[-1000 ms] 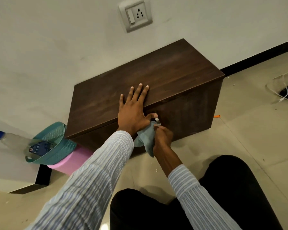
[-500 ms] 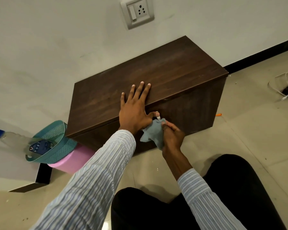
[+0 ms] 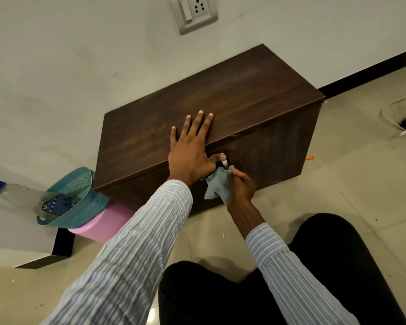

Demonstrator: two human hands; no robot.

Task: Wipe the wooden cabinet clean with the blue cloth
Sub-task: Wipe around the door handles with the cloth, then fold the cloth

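A dark wooden cabinet (image 3: 239,97) stands on the floor against the white wall. My left hand (image 3: 190,151) lies flat on its top at the front edge, fingers spread, thumb hooked over onto the front face. My right hand (image 3: 242,186) is closed on the crumpled blue cloth (image 3: 217,185) and presses it against the cabinet's front face, just below a small white handle (image 3: 224,162). Part of the cloth hangs loose under my hand.
A teal basket (image 3: 80,200) with a spray bottle (image 3: 12,191) in it leans on a pink tub (image 3: 103,221) left of the cabinet. A white cable (image 3: 401,118) lies on the tiled floor at right. A wall socket (image 3: 192,12) is above. My knees fill the foreground.
My right hand with the cloth has shifted slightly right and up along the front face, toward the white handle. My left hand has stayed flat on the top.
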